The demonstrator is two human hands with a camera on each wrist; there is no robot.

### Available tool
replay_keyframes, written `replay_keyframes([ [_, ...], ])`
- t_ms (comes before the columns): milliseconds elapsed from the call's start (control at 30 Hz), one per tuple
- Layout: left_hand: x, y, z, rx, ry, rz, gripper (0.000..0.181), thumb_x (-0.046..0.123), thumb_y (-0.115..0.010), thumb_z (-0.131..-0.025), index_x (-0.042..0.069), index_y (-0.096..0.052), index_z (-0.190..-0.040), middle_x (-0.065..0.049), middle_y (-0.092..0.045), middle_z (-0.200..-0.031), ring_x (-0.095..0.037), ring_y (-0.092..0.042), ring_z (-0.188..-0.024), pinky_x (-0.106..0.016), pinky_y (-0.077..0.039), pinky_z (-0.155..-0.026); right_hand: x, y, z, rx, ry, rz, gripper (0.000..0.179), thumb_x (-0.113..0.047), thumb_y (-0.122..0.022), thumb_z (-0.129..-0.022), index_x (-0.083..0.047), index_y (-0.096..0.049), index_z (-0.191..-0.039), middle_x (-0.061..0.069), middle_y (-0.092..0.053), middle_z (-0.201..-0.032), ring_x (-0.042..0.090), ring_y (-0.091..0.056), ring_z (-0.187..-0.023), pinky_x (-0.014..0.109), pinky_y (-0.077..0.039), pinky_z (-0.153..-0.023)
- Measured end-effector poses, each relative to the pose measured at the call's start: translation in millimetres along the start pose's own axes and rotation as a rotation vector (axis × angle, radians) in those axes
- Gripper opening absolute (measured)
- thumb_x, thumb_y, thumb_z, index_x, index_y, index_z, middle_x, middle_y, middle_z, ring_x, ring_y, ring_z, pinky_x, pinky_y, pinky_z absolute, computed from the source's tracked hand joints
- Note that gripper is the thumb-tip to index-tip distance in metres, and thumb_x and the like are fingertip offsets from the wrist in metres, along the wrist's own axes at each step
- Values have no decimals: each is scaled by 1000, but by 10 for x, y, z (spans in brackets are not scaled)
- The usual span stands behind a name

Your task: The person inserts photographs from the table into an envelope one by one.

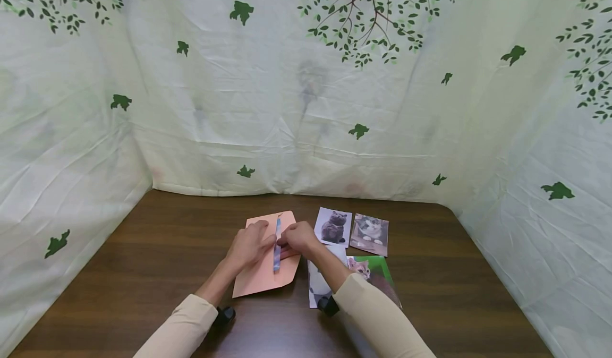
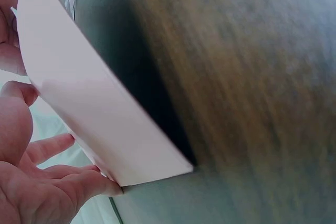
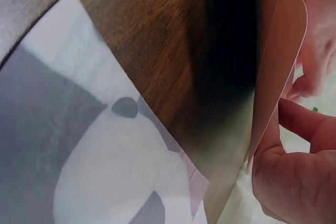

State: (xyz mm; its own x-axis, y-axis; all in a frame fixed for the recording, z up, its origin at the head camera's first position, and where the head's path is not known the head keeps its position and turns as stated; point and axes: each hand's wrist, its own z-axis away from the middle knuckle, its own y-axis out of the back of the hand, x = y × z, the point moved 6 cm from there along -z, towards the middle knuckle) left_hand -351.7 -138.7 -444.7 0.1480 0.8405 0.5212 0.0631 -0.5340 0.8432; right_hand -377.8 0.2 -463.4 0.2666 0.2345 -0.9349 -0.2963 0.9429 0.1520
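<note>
A peach-pink envelope (image 1: 253, 283) slants across the table under both hands. Along its length runs a narrow blue strip (image 1: 277, 262), visible between the two hands. My left hand (image 1: 251, 244) lies over the envelope's left half; in the left wrist view its fingers (image 2: 52, 148) spread out against the paper, nearly straight. Opposite it, my right hand (image 1: 298, 238) pinches the paper just right of the strip. The right wrist view shows thumb and finger at the edge of the envelope (image 3: 281, 40), which stands up off the table on this side.
Right of the envelope lie a grey cat picture (image 1: 334, 226), a grey-and-white cat picture (image 1: 370, 234), a whitish picture (image 1: 315, 283) and a green-edged kitten picture (image 1: 380, 265). My right forearm crosses above the lower two. A leaf-printed curtain (image 1: 215, 108) surrounds the brown table (image 1: 158, 273).
</note>
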Motion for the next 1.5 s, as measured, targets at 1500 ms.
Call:
replay_keyframes([
  [1500, -18, -73, -3, 12, -44, -29, 51, 28, -61, -96, -5, -57, -134, -27, -66, -124, -47, -65, -109, -55, -50, -96, -324, 768, 246, -10, 40, 63, 29, -6, -60, -91, 15, -66, -110, 12, -66, -76, 18, -68, -59, 40, -62, -72],
])
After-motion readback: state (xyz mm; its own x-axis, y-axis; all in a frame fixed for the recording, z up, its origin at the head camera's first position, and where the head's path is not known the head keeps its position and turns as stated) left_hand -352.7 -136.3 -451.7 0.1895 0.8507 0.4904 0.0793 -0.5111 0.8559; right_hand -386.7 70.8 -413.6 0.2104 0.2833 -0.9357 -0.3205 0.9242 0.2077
